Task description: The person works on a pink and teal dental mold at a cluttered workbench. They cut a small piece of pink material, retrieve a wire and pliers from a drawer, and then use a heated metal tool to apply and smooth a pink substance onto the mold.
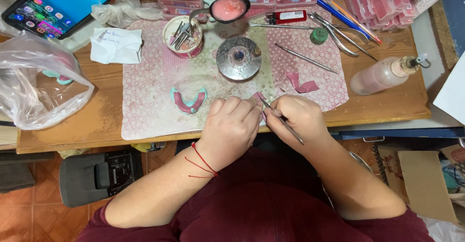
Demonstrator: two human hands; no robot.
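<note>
Left hand (231, 125) fingers clenched around small pink wax piece (257, 96); right hand (296, 117) fingers pinched thin metal tool (285, 123). Seemed light, soft, easily dented; best held by edges.

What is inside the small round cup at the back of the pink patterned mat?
The cup holds several thin metal tools leaning together, their ends sticking up past the rim. Their lower parts and the cup's bottom are hidden by the wall and the tools themselves.

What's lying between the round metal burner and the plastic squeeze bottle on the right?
In the head view, between the round metal burner and the squeeze bottle lie a thin metal probe and, slightly nearer the person, a curled pink wax strip, both on the patterned mat.
</note>
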